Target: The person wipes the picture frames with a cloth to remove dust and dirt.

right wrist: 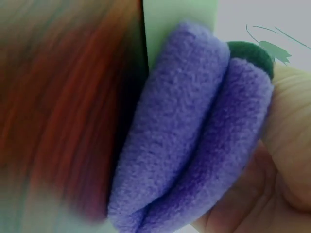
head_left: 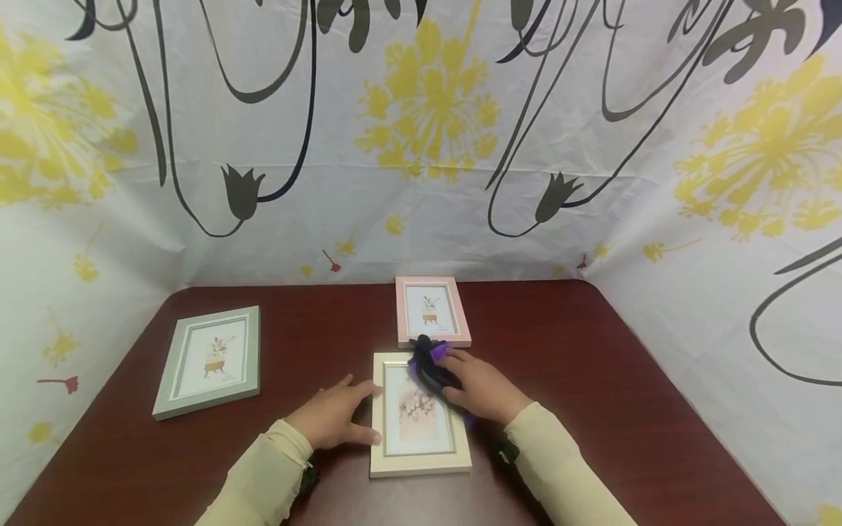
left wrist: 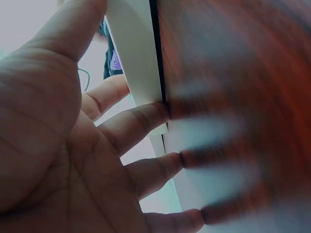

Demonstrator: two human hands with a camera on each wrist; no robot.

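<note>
A cream picture frame with a pink flower print lies face up on the table in front of me. My left hand is at its left edge, thumb and index finger touching the border. In the left wrist view the fingers are spread, their tips down on the tabletop beside the frame's side. With my right hand I hold a folded purple and black cloth against the frame's upper right part. The plush purple folds of the cloth fill the right wrist view, and hide part of that hand.
A pink picture frame lies just behind the cream one, close to the cloth. To the left is a green picture frame, set at an angle. Patterned fabric hangs behind and along both sides of the dark red wooden table.
</note>
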